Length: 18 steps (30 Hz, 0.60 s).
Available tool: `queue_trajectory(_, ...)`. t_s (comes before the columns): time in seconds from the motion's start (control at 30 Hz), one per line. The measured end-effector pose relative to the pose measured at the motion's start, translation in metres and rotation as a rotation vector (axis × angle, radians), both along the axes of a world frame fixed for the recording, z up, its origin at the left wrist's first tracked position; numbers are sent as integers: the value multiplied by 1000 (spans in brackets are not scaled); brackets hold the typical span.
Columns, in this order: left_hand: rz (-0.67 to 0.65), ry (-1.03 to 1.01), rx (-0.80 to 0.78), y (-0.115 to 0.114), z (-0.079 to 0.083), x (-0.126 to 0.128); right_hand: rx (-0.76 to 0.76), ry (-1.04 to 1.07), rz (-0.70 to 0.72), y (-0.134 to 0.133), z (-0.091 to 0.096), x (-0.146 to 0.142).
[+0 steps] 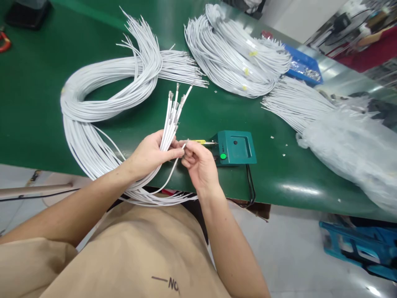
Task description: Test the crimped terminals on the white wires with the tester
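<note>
A small bunch of white wires (169, 128) with metal terminals at the tips stands up in my left hand (151, 151), whose fingers are wrapped round it. My right hand (200, 161) is closed in a pinch at the end of a single white wire (174, 167), close to my left thumb. Just beyond the right fingertips is a teal device (237, 147) with a green button and a yellow-handled tip pointing left. The wires trail down over the table's front edge. What exactly sits between my right fingertips is partly hidden.
A large looped bundle of white wires (108, 91) lies at the left. Tied coils (235, 58) are at the back, beside a blue tray (305, 66) of small metal parts. At the right, more wires (297, 103) stick out of a clear plastic bag (350, 140). Black cables (250, 184) hang off the front edge.
</note>
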<state>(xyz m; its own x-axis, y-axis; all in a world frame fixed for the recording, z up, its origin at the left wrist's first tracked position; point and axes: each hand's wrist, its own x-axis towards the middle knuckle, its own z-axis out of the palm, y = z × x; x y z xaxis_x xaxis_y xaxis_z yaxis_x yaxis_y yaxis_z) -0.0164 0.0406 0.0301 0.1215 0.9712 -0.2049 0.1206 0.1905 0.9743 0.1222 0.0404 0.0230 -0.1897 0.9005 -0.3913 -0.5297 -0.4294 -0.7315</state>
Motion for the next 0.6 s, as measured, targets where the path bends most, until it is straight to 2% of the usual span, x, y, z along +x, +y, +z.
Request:
queue_trajectory(0.1,0,24,-6,-1,2,0,-82,76,90,3,-1,3)
queue_trajectory(0.27,-50,60,-3,-3,4,2,-12,-48,105,12,6,7)
queue_trajectory(0.37,-37,111,25,-3,3,3,-10,-98,156,15,8,8)
queue_trajectory(0.5,-31,153,61,-2,3,1,-97,7,203,12,3,11)
queue_trajectory(0.6,-35,157,69,-1,3,1,-100,58,190,7,-1,14)
